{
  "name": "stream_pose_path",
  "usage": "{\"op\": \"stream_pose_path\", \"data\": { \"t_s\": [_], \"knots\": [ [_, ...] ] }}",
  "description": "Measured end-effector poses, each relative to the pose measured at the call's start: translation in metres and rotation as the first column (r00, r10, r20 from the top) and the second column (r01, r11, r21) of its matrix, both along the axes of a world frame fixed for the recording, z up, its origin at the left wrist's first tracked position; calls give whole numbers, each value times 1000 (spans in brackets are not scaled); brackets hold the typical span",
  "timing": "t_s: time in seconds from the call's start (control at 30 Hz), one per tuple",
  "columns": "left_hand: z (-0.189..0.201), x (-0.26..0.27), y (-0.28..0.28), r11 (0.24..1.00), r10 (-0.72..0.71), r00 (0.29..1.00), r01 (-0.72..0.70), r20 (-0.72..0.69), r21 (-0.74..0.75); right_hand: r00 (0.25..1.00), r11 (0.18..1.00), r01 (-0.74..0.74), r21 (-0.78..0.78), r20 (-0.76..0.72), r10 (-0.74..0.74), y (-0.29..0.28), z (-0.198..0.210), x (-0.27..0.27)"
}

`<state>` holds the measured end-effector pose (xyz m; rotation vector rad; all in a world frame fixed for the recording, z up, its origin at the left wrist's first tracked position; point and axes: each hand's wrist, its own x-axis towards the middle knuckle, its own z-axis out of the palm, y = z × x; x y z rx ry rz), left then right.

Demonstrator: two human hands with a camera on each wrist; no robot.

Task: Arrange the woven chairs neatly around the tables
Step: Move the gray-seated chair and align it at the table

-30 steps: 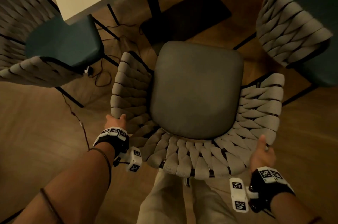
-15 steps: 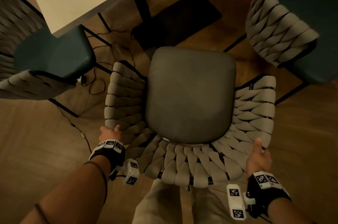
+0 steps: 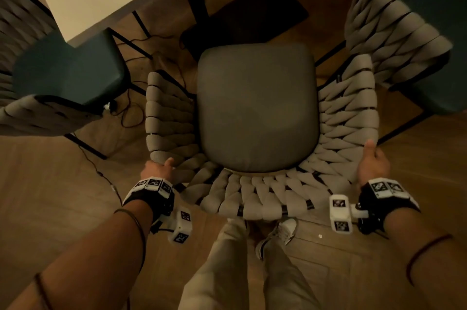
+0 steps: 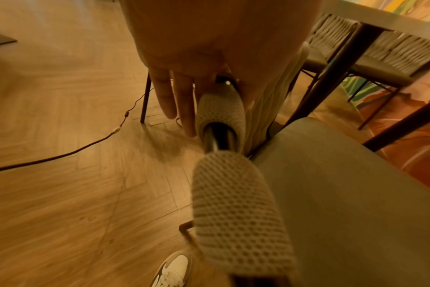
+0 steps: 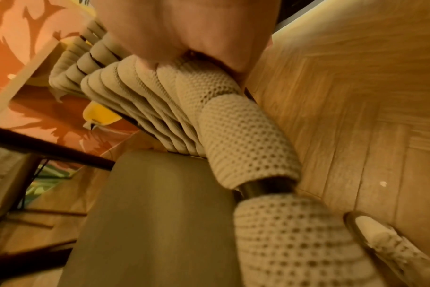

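I'm holding the woven chair (image 3: 255, 107) by its rim: left grip (image 3: 156, 170) pinching it, thumb against straight fingers (image 4: 184, 108); right grip (image 3: 372, 165) curling round it.

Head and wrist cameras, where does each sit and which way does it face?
Head: on the head, facing down at the woven chair; forearms, left hand, right hand, legs show.
Left wrist: on that wrist, facing along the fingers down the chair rim; a shoe shows.
Right wrist: on that wrist, facing along the palm over the rim; a shoe shows.
Both wrist views share the grey seat.
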<state>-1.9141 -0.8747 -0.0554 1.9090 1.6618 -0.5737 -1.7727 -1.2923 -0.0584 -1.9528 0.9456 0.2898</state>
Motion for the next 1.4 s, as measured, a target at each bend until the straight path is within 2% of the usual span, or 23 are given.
{"op": "stream_pose_path", "data": {
  "t_s": [0.1, 0.23, 0.3, 0.53, 0.8, 0.93, 1.03, 1.17, 1.4],
  "knots": [
    [-2, 7, 5, 1000, -16, 1000, 16, 0, -18, 997, 994, 73, 80, 23, -75, 6, -1, 6],
    [4, 28, 14, 998, 58, 993, -61, 107, 27, 963, 961, 255, 109, -118, -242, 33, -9, -46],
    [7, 43, 25, 998, 56, 991, -61, 119, 36, 950, 952, 290, 98, -148, -274, 52, -10, -66],
    [8, 51, 40, 983, -180, 982, 181, 48, -15, 944, 947, 319, 37, -100, -314, 53, -12, -46],
    [7, 61, 26, 973, -227, 974, 228, 21, -45, 957, 954, 289, 85, 10, -291, 41, -12, 20],
    [7, 67, 19, 976, -184, 983, 179, -26, -121, 960, 957, 264, 120, 69, -273, 35, -3, 48],
    [9, 75, 23, 985, -121, 992, 115, -37, -127, 953, 948, 289, 130, 56, -298, 39, 2, 43],
    [15, 96, 31, 998, -37, 999, 39, 38, -57, 952, 942, 304, 143, -18, -305, 57, -12, 28],
    [14, 107, 31, 986, -150, 989, 150, 11, -70, 976, 974, 216, 75, 11, -217, 55, -6, 40]
  ]
}}
